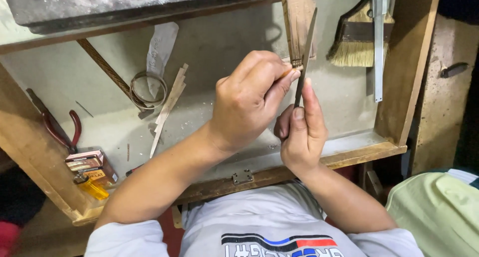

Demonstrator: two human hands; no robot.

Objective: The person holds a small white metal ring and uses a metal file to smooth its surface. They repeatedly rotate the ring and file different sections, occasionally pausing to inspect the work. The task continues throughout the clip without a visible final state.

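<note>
Hands: right (302, 132) grips thin file (305, 57), left (249, 100) pinches small piece (296, 63).

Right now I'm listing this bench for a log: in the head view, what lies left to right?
Red-handled pliers → yellow lighter → wire coil → wood strips → left hand → right hand → brush

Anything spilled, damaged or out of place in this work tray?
Nothing serious. Pale filings or dust lie scattered on the tray floor, and loose wood slivers lie askew left of the left hand. The right hand holds a thin file.
</note>
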